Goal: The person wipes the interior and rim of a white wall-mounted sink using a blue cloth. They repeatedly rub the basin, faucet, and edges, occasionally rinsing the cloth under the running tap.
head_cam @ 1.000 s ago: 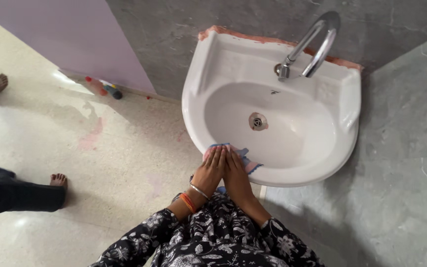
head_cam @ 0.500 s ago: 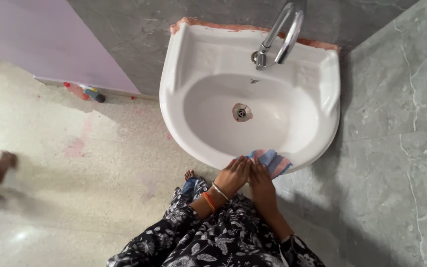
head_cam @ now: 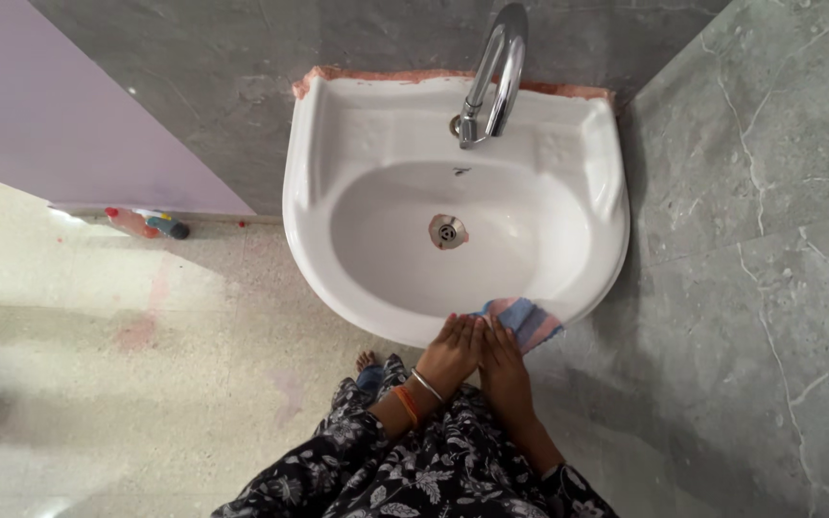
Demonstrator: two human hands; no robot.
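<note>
Black floral sleeves, orange and silver bangles on left hand (head_cam: 450, 353)

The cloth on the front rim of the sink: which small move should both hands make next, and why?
Probably slide the cloth to the right along the rim of the white sink. The left hand and the right hand press side by side on its near edge at the front rim, and the cloth sticks out to their right, toward the right side of the rim.

1. Single head view, looks almost straight down from above the white sink (head_cam: 311, 192).
2. Faces the grey wall behind the sink; tap (head_cam: 494, 72) at top.
3. Medium distance: whole sink fits, floor left of it, wall right.
4. No second view to overlap.
</note>
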